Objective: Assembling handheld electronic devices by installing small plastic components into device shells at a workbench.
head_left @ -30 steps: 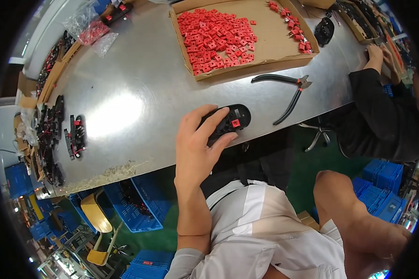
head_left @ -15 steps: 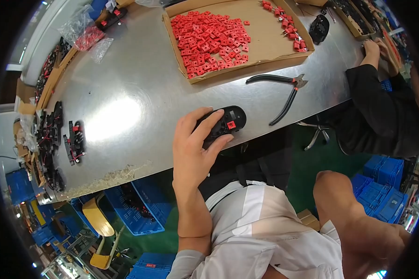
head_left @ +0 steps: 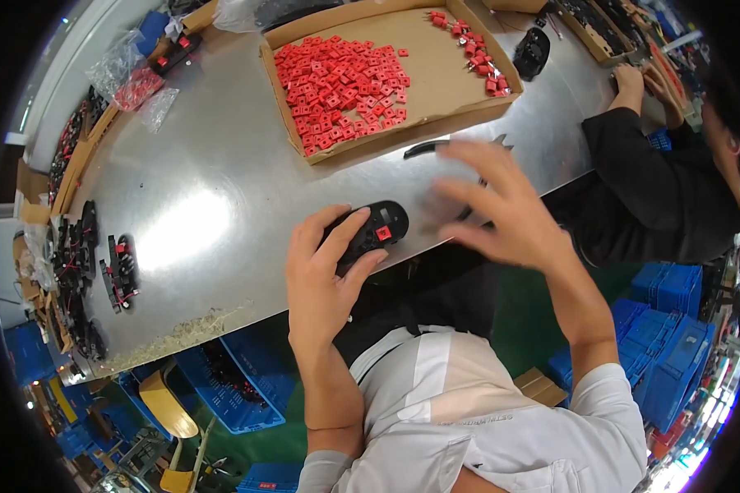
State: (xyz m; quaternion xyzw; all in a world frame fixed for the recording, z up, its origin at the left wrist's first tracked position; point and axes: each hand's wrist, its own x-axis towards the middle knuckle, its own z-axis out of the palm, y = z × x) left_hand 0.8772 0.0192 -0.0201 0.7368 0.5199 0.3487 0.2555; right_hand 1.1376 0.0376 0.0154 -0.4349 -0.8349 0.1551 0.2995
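My left hand grips a black oval plastic housing from its left side, near the table's front edge. A small red square piece sits in that housing, close to its right end. To the right, my right hand hangs over the table with fingers spread and nothing in them, blurred by motion. It covers much of the diagonal cutters; one black handle and part of the jaws show. Beyond both hands, a shallow cardboard tray holds a heap of red square pieces and several red parts with metal ends.
Black assemblies with red wires lie at the table's left. Clear plastic bags rest at the far left. Another black housing stands right of the tray. A co-worker's dark sleeve is at the right. Blue crates stand below the table.
My right hand has come up from beside my body to over the cutters, fingers spread. The whole view has shifted slightly. My left hand keeps its hold on the housing.
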